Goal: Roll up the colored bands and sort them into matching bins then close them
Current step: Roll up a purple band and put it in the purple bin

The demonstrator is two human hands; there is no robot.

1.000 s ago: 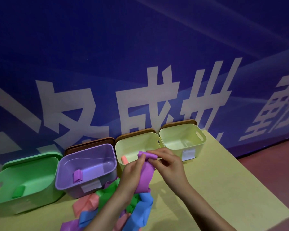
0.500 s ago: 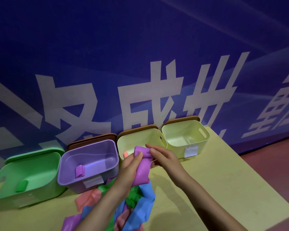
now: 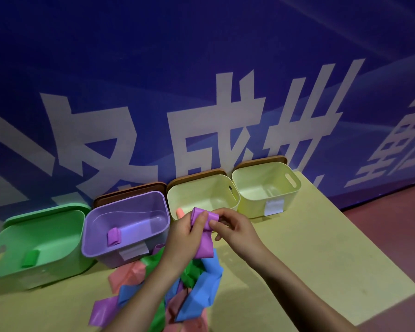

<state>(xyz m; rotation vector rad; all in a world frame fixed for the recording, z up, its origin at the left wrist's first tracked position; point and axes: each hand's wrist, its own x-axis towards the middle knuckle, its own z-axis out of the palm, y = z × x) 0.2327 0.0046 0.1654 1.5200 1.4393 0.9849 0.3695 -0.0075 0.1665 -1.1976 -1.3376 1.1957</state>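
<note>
Center of the frame, both hands pinch a purple band (image 3: 204, 232): left hand (image 3: 186, 236) and right hand (image 3: 235, 230) grip its rolled top, tail hanging down. Left of them, the purple bin (image 3: 127, 226) holds one purple roll (image 3: 113, 236), and the green bin (image 3: 37, 243) one green roll (image 3: 30, 258).

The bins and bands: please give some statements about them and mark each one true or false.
1. Both hands, left hand and right hand, hold the purple band. True.
2. The purple bin is empty. False: a rolled purple band lies inside.
3. The green bin holds a green roll. True.
4. All bins are closed. False: all four stand open.
</note>
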